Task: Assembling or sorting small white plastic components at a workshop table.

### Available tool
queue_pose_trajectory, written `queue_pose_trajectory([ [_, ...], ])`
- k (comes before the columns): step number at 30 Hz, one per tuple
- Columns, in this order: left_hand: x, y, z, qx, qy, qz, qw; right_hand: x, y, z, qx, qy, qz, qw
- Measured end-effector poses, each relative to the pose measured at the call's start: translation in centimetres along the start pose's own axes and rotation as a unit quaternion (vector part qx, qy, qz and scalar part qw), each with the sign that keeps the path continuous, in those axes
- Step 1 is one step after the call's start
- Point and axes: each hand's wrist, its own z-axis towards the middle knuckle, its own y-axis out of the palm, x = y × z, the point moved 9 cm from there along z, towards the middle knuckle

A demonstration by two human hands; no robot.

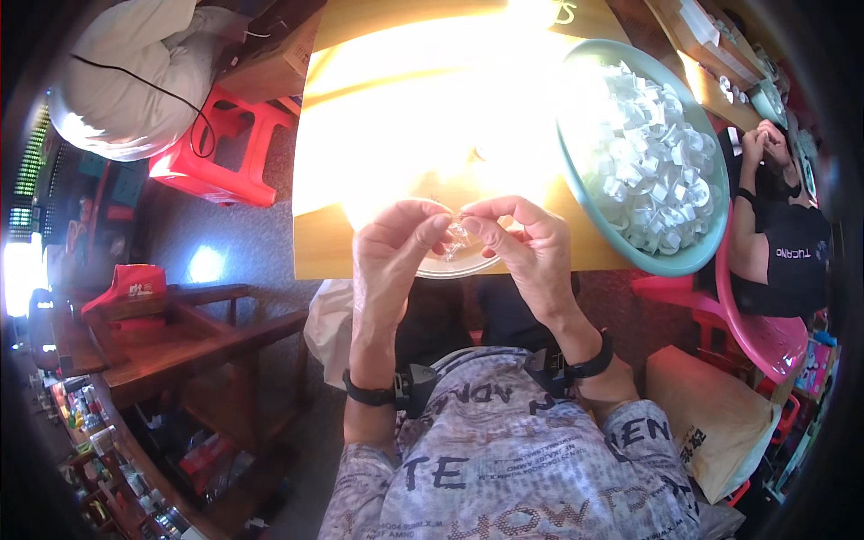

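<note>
Hands pinching a small clear piece at the table's near edge.
Left hand (396,247) and right hand (526,247) meet fingertip to fingertip on the clear piece (456,238), above a white dish (454,267); the teal basin (711,243) of white parts sits just right, bare wooden table (378,126) beyond.

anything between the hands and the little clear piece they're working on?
Nothing visible. The left hand and right hand both pinch the small clear piece directly at their fingertips, above a shallow dish at the table edge. The bowl of white parts sits off to the right.
</note>
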Motion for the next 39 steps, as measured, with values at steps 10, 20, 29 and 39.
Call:
queue_pose_trajectory([
  [10,2.8,-4.9,2.1,0.174,0.285,0.671,0.662,-0.8,-0.3,0.5,0.027,-0.028,-0.082,0.996],
  [20,5.0,-4.4,-0.1,0.187,0.195,0.453,0.850,-1.0,0.1,0.3,0.011,-0.022,-0.072,0.997],
  [29,-0.8,-1.5,-2.8,0.054,0.014,-0.201,0.978,-3.2,1.8,-1.2,-0.025,-0.117,-0.075,0.990],
  [39,-1.6,0.8,-3.0,-0.017,-0.052,-0.204,0.977,-4.4,0.9,-2.3,-0.013,-0.170,-0.092,0.981],
])
